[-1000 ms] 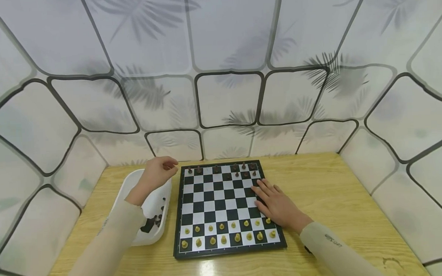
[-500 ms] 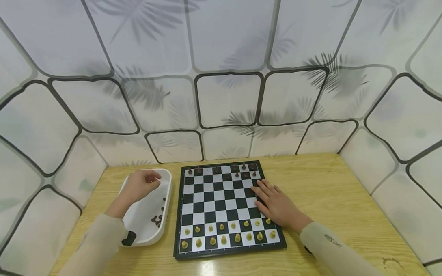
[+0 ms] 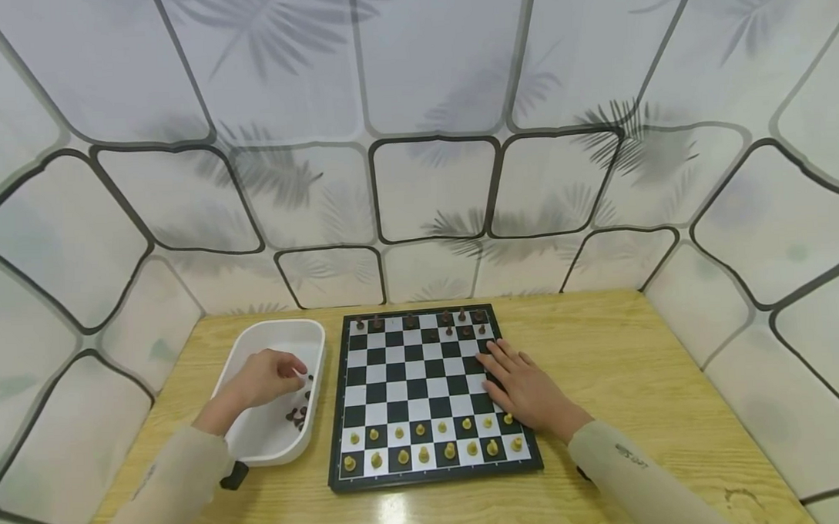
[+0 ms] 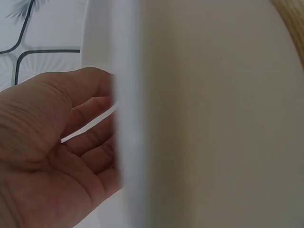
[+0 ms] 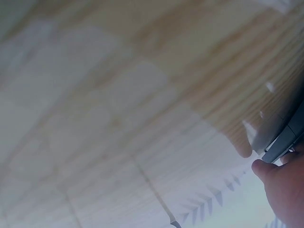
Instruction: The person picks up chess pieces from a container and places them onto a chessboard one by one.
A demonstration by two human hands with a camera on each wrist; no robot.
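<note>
In the head view my left hand (image 3: 267, 377) is inside the white plastic bin (image 3: 259, 338), its fingers loosely bent above several dark chess pieces (image 3: 298, 415). Nothing shows between the fingers; in the left wrist view the bin's wall (image 4: 213, 114) hides the fingertips. My right hand (image 3: 531, 393) lies with fingers extended on the right edge of the black-and-white chessboard (image 3: 405, 370). Yellow chess pieces (image 3: 421, 430) fill the board's two near rows. Dark brown pieces (image 3: 411, 321) stand along the far rows, with gaps at the left.
The wooden table (image 3: 603, 348) carries the bin on the left of the board. A patterned curtain (image 3: 431, 192) encloses the back and sides. A black wrist strap piece (image 3: 234, 475) hangs by the left sleeve, near the bin's front rim.
My left hand has moved from beside the board's far left corner back over the bin and then lower, toward the dark pieces. The right hand has stayed in place.
</note>
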